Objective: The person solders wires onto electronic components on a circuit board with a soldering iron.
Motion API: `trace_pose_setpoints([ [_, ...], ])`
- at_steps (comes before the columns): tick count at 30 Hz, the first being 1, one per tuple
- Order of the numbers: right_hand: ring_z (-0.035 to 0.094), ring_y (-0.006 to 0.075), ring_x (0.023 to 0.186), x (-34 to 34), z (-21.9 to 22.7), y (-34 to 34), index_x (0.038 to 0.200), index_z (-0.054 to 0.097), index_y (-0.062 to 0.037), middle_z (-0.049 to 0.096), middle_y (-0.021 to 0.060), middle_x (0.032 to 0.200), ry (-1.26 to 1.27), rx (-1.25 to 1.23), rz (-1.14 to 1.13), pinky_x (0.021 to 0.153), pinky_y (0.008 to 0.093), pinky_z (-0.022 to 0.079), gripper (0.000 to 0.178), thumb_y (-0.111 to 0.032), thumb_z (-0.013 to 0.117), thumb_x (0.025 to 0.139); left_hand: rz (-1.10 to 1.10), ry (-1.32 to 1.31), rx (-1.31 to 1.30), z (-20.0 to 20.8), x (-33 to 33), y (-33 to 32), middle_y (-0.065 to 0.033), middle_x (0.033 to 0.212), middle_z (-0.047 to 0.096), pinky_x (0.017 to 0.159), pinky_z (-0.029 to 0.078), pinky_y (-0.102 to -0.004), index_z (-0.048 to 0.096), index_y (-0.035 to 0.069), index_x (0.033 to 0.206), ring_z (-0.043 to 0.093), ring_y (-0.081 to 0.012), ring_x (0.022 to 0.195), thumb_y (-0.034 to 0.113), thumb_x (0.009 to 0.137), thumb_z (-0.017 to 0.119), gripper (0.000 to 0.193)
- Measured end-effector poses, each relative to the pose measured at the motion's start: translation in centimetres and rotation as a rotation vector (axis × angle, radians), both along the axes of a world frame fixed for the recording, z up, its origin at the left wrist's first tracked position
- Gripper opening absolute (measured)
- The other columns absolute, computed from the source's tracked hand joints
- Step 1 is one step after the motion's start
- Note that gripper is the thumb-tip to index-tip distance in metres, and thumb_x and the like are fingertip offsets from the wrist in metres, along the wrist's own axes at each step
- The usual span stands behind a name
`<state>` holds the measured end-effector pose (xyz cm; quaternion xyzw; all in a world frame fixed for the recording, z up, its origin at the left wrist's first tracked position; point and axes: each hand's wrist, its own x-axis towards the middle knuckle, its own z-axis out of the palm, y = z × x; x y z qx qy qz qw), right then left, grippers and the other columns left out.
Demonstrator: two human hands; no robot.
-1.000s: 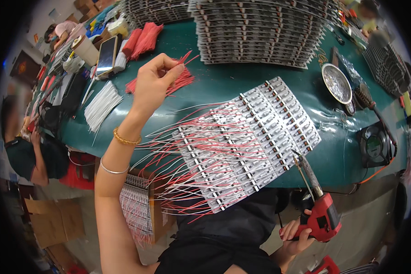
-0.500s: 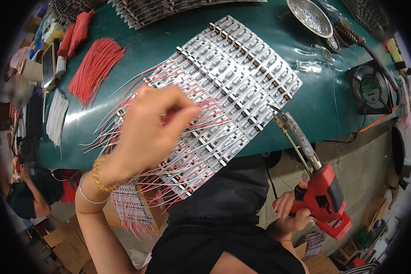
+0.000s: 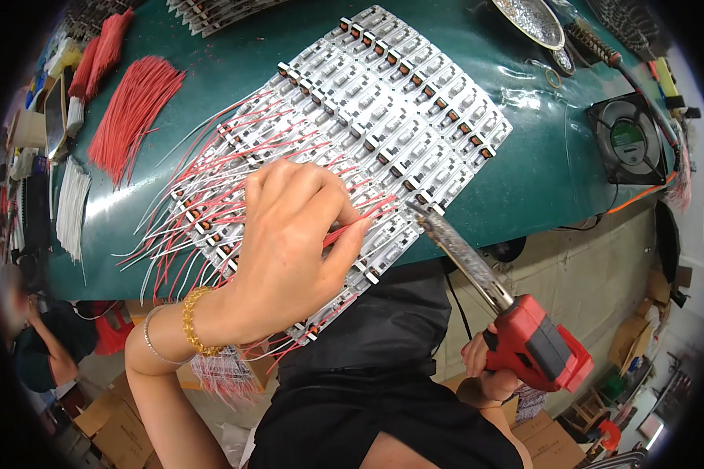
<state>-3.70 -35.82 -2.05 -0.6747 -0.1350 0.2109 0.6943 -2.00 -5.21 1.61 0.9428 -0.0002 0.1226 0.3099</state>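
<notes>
A panel of small circuit boards [image 3: 383, 102] lies tilted on the green table, with many red and white wires [image 3: 211, 176] sticking out along its left part. Above its lower half, my left hand [image 3: 289, 242] is closed in a pinch on several red wires [image 3: 343, 231], whose ends point right. My right hand [image 3: 489, 371] grips a red soldering gun [image 3: 536, 340] by its handle. The gun's metal barrel slants up and left, and its tip is at the panel's lower right edge, close to the red wire ends. Whether it touches a board, I cannot tell.
Bundles of red wires [image 3: 133, 117] and white wires [image 3: 72, 207] lie on the table [image 3: 516, 187] at left. A metal dish [image 3: 530, 22] stands at the far right, above a black fan [image 3: 627, 137]. Another person [image 3: 43, 340] sits at lower left. Cardboard boxes [image 3: 117, 422] stand below.
My left hand has come right and nearer, and the red wires now show in its pinch. The soldering gun has shifted left, bringing its tip over the panel's edge. The view has shifted slightly.
</notes>
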Motion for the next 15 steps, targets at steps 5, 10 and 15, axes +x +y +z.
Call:
trace_pose_setpoints([
  [5, 0.049, 0.0118, 0.050, -0.4, 1.1, 1.2, 0.080, 0.044, -0.0044, 0.050, -0.0002, 0.056, 0.127, -0.059, -0.173, 0.049, 0.0251, 0.038, 0.068, -0.067, 0.066, 0.065, 0.001, -0.015, -0.002, -0.1, -0.1, 0.0, -0.0049, 0.081, 0.055, 0.076, 0.031, -0.0343, 0.053, 0.006, 0.071, 0.047, -0.0222, 0.081, 0.005, 0.070, 0.068, 0.015],
  [10, 0.048, 0.0118, 0.049, -0.6, 1.3, 1.2, 0.078, 0.046, -0.0053, 0.049, -0.0009, 0.056, 0.152, -0.091, -0.213, 0.048, 0.0248, 0.037, 0.064, -0.064, 0.069, 0.064, 0.001, -0.034, -0.002, -0.5, -0.1, 0.0, -0.0049, 0.082, 0.054, 0.077, 0.031, -0.0345, 0.053, 0.006, 0.071, 0.047, -0.0224, 0.082, 0.005, 0.070, 0.069, 0.015],
  [15, 0.044, 0.0110, 0.041, 0.1, 0.7, 0.6, 0.118, 0.043, 0.0049, 0.044, -0.0028, 0.049, -0.001, 0.032, -0.006, 0.046, 0.0251, 0.038, 0.083, -0.064, 0.058, 0.074, 0.006, -0.032, 0.020, -0.3, -0.2, -0.1, -0.0048, 0.082, 0.054, 0.077, 0.031, -0.0348, 0.053, 0.007, 0.070, 0.047, -0.0226, 0.082, 0.005, 0.069, 0.069, 0.016],
])
